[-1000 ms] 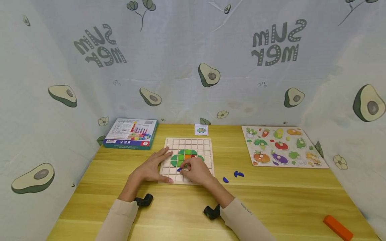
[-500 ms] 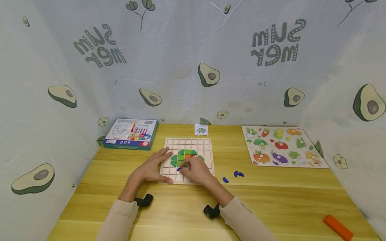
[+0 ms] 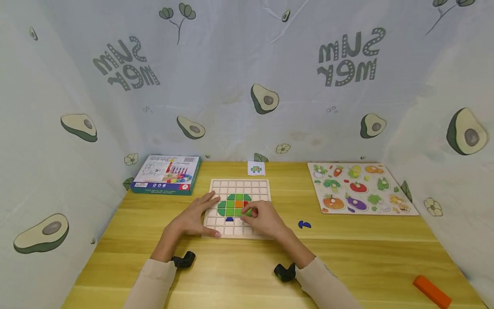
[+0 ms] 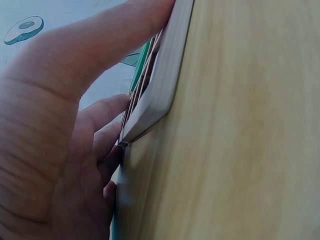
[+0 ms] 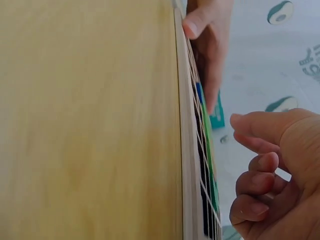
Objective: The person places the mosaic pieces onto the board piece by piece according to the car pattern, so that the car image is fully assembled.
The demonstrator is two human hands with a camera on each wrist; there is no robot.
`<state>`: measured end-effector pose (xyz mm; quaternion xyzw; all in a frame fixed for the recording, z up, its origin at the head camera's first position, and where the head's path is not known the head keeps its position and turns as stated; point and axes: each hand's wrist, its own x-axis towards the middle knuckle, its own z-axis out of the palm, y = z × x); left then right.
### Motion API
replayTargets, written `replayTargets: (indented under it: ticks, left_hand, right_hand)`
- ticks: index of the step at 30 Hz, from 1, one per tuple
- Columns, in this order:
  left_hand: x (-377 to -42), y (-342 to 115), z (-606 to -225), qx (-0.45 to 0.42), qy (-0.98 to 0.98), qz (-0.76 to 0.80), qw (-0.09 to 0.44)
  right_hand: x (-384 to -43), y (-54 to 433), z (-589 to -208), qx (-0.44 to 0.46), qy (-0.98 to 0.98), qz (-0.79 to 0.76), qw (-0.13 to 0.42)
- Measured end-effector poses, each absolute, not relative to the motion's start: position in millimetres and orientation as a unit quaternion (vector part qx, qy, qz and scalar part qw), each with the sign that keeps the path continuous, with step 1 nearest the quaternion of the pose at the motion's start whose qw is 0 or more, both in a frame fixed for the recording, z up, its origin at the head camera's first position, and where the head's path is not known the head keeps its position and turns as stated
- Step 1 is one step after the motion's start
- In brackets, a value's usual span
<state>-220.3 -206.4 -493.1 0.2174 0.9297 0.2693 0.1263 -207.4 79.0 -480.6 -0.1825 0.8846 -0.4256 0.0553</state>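
Note:
A square wooden grid board (image 3: 216, 183) lies on the table, with green, orange and red pieces set in its cells. One blue half-round piece (image 3: 229, 219) sits in a cell below the green ones. My left hand (image 3: 193, 216) rests at the board's left side, fingers spread along the edge and thumb at the near corner. Over the board's right half is my right hand (image 3: 264, 219), its fingers loosely bent. In the right wrist view that hand's fingertips (image 5: 242, 120) are apart from the board, and nothing shows between them. The hand hides some right-hand cells.
Two blue pieces (image 3: 304, 224) lie right of the board. A small pattern card (image 3: 256, 168) stands behind it. A boxed toy (image 3: 166, 174) is at back left, a vegetable puzzle board (image 3: 360, 189) at back right. An orange block (image 3: 432, 291) lies front right. Printed cloth (image 3: 231, 56) hangs behind.
My right hand has let go of the blue piece and moved right, leaving that piece in its cell. A loose blue piece beside the board is out of sight now. My left hand stays put.

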Motion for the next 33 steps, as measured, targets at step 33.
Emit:
replayTargets:
  ticks: [33]
  left_hand:
    - [-220, -207, -495, 0.230, 0.927, 0.272, 0.119]
  right_hand:
    - [-188, 195, -478, -0.151, 0.920, -0.358, 0.048]
